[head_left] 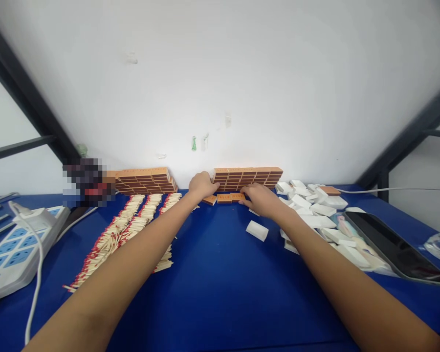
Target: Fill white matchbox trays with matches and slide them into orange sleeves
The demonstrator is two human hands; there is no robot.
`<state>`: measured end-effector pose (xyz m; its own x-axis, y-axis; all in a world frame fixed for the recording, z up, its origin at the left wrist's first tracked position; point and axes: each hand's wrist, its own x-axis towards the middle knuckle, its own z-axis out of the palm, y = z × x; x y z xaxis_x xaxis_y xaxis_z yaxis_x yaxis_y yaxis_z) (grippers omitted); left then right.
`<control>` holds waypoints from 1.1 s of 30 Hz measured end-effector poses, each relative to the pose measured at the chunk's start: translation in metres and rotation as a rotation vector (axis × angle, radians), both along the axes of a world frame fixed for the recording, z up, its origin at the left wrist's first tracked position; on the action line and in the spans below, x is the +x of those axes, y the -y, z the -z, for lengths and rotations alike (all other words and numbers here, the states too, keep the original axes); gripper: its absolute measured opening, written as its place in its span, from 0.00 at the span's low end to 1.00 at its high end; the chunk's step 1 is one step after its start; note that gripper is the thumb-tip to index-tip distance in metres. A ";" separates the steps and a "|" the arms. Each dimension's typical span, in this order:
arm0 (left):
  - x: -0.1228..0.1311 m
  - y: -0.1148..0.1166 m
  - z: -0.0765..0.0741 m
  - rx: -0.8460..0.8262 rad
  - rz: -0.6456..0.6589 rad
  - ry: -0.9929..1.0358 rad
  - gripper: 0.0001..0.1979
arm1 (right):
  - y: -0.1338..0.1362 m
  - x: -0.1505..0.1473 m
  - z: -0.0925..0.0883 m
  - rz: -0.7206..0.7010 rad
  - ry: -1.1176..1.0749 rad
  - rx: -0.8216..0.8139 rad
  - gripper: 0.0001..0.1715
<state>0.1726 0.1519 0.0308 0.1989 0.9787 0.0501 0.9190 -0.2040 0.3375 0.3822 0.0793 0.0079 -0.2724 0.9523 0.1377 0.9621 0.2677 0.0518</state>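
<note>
A stack of matchboxes (pixel 247 179), striker sides facing me, stands against the wall. My left hand (pixel 201 187) is curled at its left end, thumb towards the stack; its other fingers are mostly hidden, and I cannot see what is in them. A loose orange matchbox (pixel 209 200) lies tilted just below that hand. Two more lie end to end before the stack, the left matchbox (pixel 224 198) free of my hands. My right hand (pixel 261 199) pinches the end of the right matchbox (pixel 236 197) between thumb and fingers.
Another matchbox stack (pixel 143 180) and rows of red-tipped matches (pixel 112 234) are at left. White box trays (pixel 315 210) pile at right, beside a phone (pixel 396 244). One white tray (pixel 257 230) lies apart. A power strip (pixel 18 244) with cable is far left.
</note>
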 end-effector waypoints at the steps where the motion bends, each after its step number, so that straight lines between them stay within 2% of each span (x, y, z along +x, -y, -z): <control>1: -0.001 0.000 0.001 -0.012 0.000 0.013 0.19 | 0.000 -0.002 0.001 0.002 -0.002 0.008 0.15; 9: -0.008 0.003 0.010 -0.037 0.001 0.106 0.20 | -0.004 -0.014 0.009 0.016 -0.040 0.058 0.13; 19: -0.015 0.004 0.021 -0.049 0.086 0.179 0.19 | -0.016 -0.034 0.022 0.018 -0.114 0.105 0.12; 24: -0.015 0.007 0.021 -0.057 0.136 0.210 0.19 | -0.013 -0.027 0.015 0.033 -0.156 0.124 0.12; 28: -0.014 0.008 0.021 -0.072 0.136 0.254 0.19 | -0.005 0.006 -0.008 0.172 -0.216 0.174 0.13; 31: -0.013 0.006 0.023 -0.067 0.110 0.310 0.19 | -0.005 0.047 -0.023 0.403 -0.273 0.292 0.18; 33: -0.011 0.004 0.023 -0.060 0.086 0.356 0.20 | -0.010 0.073 -0.026 0.581 -0.511 0.465 0.21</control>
